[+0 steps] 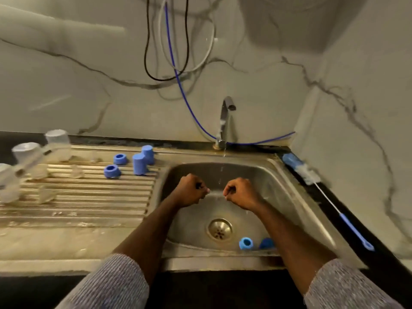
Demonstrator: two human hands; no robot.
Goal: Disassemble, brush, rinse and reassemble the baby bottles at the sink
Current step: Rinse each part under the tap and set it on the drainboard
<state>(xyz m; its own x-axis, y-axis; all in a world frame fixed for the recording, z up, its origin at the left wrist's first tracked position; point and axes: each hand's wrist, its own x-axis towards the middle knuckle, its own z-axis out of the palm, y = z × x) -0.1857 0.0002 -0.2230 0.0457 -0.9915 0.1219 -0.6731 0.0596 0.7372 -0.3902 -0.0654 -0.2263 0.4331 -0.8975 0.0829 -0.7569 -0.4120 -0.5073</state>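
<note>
So around the sink (pixel 287 190) there's a fair bit of stuff. A bottle brush (pixel 312 177) lies on the dark counter along the right rim, bristle end toward the back corner, blue handle pointing forward. A blue hose (pixel 191 112) loops down the marble wall behind the tap (pixel 225 117), next to some black and white cables (pixel 147 52). A thin stream of water falls from the tap into the basin, right between the two hands.

Both hands sit over the basin, near each other but not touching. The left hand (pixel 189 192) is curled up with something small and dark showing at the fingers, too blurry to tell what. The right hand (pixel 240 192) is a loose fist, and I can't tell if anything's in it.

Bottle parts: three clear bottles (pixel 58 143) stand on the drainboard (pixel 89 201) at far left, blurred. Two blue caps (pixel 139 163) and two blue rings (pixel 112 171) sit further right on it, near the basin. Another ring (pixel 246 243) and a darker blue piece (pixel 267 243) lie in the basin, near the drain (pixel 219 229).
</note>
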